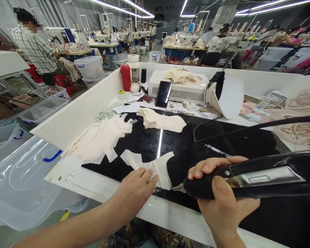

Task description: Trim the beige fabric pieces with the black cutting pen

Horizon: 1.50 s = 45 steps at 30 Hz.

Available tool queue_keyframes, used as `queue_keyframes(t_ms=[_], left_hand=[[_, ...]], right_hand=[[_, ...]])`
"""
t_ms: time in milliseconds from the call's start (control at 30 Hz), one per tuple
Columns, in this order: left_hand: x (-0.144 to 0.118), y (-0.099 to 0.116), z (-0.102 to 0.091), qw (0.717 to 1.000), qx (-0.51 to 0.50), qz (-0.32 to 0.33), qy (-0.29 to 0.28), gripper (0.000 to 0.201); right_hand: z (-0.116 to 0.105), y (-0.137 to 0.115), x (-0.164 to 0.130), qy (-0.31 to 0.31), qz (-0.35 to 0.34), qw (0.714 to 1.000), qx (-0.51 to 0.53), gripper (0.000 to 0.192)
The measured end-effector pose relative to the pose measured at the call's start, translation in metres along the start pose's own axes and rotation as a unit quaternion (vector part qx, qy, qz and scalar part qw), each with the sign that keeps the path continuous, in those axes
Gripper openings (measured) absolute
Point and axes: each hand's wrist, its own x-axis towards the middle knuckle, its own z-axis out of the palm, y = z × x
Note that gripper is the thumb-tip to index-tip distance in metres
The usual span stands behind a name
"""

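You're trimming: your left hand [135, 191] lies flat, fingers together, pinning the cream fabric piece [155, 168] on the black mat [222, 144] at the desk's [74, 179] near edge. Your right hand [222, 203] has its fingers clamped round the black cutting tool [248, 179], whose tip sits just beside the fabric's edge. The next move probably calls for guiding the tip steadily along that edge, clear of your left fingertips
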Motion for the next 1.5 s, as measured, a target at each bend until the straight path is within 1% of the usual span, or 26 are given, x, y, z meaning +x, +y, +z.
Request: queue_keyframes(t_ms=[167,333,367,433,467,500,567,633,700,733,833,1000,1267,1367,1500], left_hand=[[0.0,0.002,-0.006,1.0,0.004,-0.004,-0.031,0.029],[-0.001,0.006,-0.007,0.999,0.022,-0.006,-0.043,0.032],[-0.002,0.008,-0.007,0.999,0.028,-0.008,-0.038,0.028],[-0.003,0.011,-0.007,0.999,0.036,-0.02,-0.012,0.012],[-0.002,0.012,-0.007,0.999,0.04,-0.024,0.014,0.007],[-0.001,0.013,-0.009,0.998,0.04,-0.023,0.043,0.008],[0.002,0.015,-0.013,0.996,0.02,0.012,0.084,0.012],[0.008,0.015,-0.018,0.992,-0.021,0.082,0.094,0.014],[0.014,0.014,-0.021,0.985,-0.061,0.146,0.074,0.017],[0.016,0.013,-0.02,0.981,-0.073,0.166,0.065,0.018],[0.021,0.008,-0.013,0.976,-0.08,0.194,0.051,0.02],[0.019,-0.002,0.0,0.977,-0.084,0.183,0.068,0.022],[0.015,-0.009,0.0,0.981,-0.111,0.148,0.052,0.022],[0.013,-0.008,0.002,0.981,-0.113,0.143,0.061,0.021],[0.012,-0.008,0.005,0.98,-0.12,0.135,0.077,0.02]], right_hand=[[-0.002,0.007,-0.003,-0.014,0.005,1.0,-0.008,0.037],[-0.005,0.009,-0.006,-0.033,0.004,0.999,-0.02,0.031],[-0.005,0.009,-0.006,-0.035,0.004,0.999,-0.019,0.031],[-0.005,0.009,-0.006,-0.037,0.004,0.999,-0.016,0.032],[-0.005,0.009,-0.006,-0.038,0.005,0.999,-0.015,0.033],[-0.006,0.009,-0.006,-0.038,0.005,0.999,-0.014,0.033],[-0.007,0.009,-0.006,-0.04,0.006,0.999,-0.013,0.034],[-0.008,0.01,-0.006,-0.042,0.006,0.999,-0.013,0.034],[-0.008,0.01,-0.006,-0.042,0.006,0.999,-0.014,0.034],[-0.008,0.01,-0.006,-0.041,0.006,0.999,-0.015,0.034],[-0.007,0.01,-0.006,-0.041,0.005,0.999,-0.016,0.034],[-0.006,0.01,-0.006,-0.043,0.005,0.999,-0.014,0.032],[-0.006,0.006,-0.006,-0.043,-0.001,0.999,-0.018,0.031],[-0.004,0.006,-0.005,-0.034,-0.004,0.999,-0.027,0.032],[-0.004,0.006,-0.006,-0.035,-0.002,0.999,-0.039,0.025]])
